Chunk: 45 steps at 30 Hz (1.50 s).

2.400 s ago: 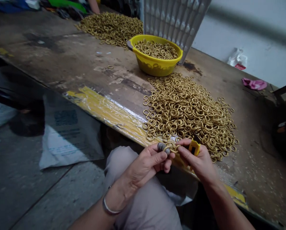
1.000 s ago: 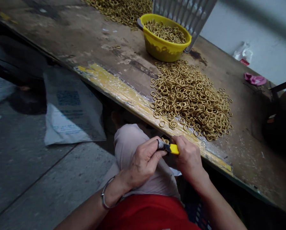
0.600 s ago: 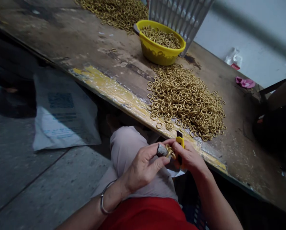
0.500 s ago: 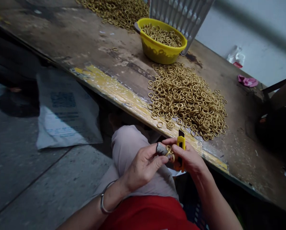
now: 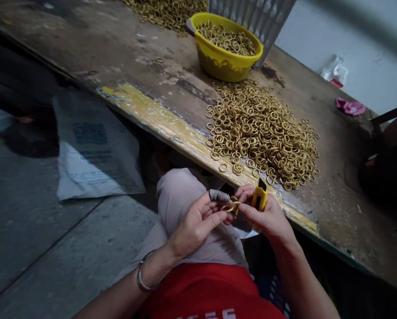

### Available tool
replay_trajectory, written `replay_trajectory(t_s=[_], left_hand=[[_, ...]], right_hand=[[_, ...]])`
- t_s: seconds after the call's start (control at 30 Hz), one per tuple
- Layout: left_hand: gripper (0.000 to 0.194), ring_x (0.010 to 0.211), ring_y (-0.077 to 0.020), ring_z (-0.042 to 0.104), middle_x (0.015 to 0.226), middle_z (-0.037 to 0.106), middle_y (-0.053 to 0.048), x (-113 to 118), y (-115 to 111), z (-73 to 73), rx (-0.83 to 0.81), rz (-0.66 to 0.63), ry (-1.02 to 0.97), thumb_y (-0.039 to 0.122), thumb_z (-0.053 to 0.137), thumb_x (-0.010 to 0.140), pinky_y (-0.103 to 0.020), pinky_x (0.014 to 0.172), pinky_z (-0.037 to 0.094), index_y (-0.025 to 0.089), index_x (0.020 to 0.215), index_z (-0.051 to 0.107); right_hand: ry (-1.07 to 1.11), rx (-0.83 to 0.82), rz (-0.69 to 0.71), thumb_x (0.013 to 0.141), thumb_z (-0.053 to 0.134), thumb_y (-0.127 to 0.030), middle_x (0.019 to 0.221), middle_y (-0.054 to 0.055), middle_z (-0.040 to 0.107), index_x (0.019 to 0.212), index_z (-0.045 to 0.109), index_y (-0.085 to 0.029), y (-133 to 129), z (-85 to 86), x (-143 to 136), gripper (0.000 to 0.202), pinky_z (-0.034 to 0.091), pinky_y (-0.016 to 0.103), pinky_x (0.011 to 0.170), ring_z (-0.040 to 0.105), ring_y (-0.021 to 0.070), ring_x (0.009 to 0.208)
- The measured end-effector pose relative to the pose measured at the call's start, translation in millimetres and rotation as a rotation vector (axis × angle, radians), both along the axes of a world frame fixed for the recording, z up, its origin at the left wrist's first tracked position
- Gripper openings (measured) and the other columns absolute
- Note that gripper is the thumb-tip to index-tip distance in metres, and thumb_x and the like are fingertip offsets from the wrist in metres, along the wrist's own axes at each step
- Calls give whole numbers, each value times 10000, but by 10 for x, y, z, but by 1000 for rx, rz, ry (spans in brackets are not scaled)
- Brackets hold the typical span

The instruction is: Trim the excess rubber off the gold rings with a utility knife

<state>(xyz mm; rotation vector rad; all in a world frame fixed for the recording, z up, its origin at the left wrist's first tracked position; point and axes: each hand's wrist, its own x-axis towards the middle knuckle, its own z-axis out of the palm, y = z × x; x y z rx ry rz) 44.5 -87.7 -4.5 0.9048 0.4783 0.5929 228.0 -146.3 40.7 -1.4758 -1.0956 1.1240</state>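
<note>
Over my lap, my left hand (image 5: 198, 221) pinches a few gold-coloured rings (image 5: 231, 206) between thumb and fingers. A grey wrap (image 5: 219, 196) covers one of its fingertips. My right hand (image 5: 268, 217) is closed round a yellow box cutter (image 5: 259, 198), its dark blade pointing up. The right thumb and fingertips also reach the rings from the other side. How many rings are held is hard to make out. Just beyond both hands, a large heap of similar rings (image 5: 261, 133) lies on the worn table (image 5: 171, 88).
Behind the heap stands a yellow basin (image 5: 225, 62) of rings, against a grey ribbed panel (image 5: 268, 26). Another ring pile (image 5: 171, 13) lies farther back. A pink cloth (image 5: 350, 106) rests at the right. On the floor at left is a white printed sack (image 5: 98, 159). Taped table edge (image 5: 171, 128) runs ahead of my knee.
My left fingers have opened out a little, and the rings between the hands show more. The box cutter has moved slightly right and tilted. The whole view has shifted a little.
</note>
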Motion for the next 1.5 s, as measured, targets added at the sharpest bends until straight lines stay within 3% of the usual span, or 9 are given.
replay_trajectory(t_s=[0.27, 0.4, 0.53, 0.63, 0.73, 1.0, 1.27, 1.4, 1.5], left_hand=[[273, 677, -123, 632, 754, 674, -20, 103, -33, 24, -142, 67, 4, 318, 797, 805, -229, 618, 550, 128, 938, 653], [300, 683, -120, 632, 788, 683, -20, 135, -37, 61, -205, 86, 21, 268, 832, 741, -221, 594, 550, 135, 921, 632], [339, 667, -112, 633, 815, 695, -19, 125, -34, 96, -218, 64, 66, 205, 833, 691, -224, 599, 553, 139, 952, 626], [318, 651, -118, 635, 768, 689, -12, 119, -23, 133, -198, 42, 77, 183, 815, 689, -240, 613, 552, 136, 950, 639], [250, 627, -110, 623, 729, 678, -3, 121, -10, 156, -183, 52, 69, 175, 805, 693, -241, 622, 541, 129, 886, 654], [242, 581, -110, 597, 681, 663, -8, 106, -7, 126, -202, 69, 125, 272, 798, 729, -225, 548, 508, 124, 847, 648], [122, 581, -111, 565, 645, 622, 13, 100, -56, 131, 32, 181, 169, 244, 702, 820, -218, 557, 467, 158, 817, 615], [60, 677, -145, 594, 724, 646, -13, -5, -81, 188, 457, 303, 298, 178, 665, 858, -258, 652, 484, 173, 800, 652], [128, 690, -153, 578, 728, 624, -22, -42, -64, 168, 682, 181, 297, 148, 623, 882, -267, 659, 473, 172, 767, 675]], right_hand=[[-299, 194, 5, 917, 649, -253, 886, 27, 630, 855, 639, -226, -88, 22, -128, 69, 485, 313, 804, 603, 176, 858], [-330, 194, -26, 921, 643, -254, 1168, 89, 648, 901, 637, -233, -143, 9, -140, 30, 476, 357, 929, 623, 224, 1064], [-215, 115, 41, 931, 629, -278, 1465, 107, 543, 888, 606, -232, -167, -9, -108, 67, 412, 398, 1067, 540, 265, 1298], [-103, 46, 81, 948, 611, -310, 1333, 110, 632, 892, 556, -235, -185, -25, -108, 109, 499, 342, 888, 642, 226, 1081], [-148, 46, 35, 956, 611, -318, 1087, 62, 680, 903, 559, -234, -207, -41, -134, 112, 488, 287, 765, 631, 168, 858], [-93, -32, -77, 940, 626, -382, 792, 6, 635, 884, 570, -220, -194, -58, -205, 180, 443, 259, 611, 546, 135, 656], [118, -83, -277, 865, 700, -376, 697, -27, 604, 817, 564, -214, -134, -128, -373, 217, 406, 224, 496, 490, 94, 529], [211, -42, -465, 862, 685, -412, 600, -59, 539, 780, 514, -228, -39, -249, -200, 264, 357, 192, 423, 436, 82, 468], [226, -46, -489, 822, 726, -408, 594, -61, 535, 759, 495, -224, 7, -251, -44, 302, 330, 177, 401, 409, 72, 457]])
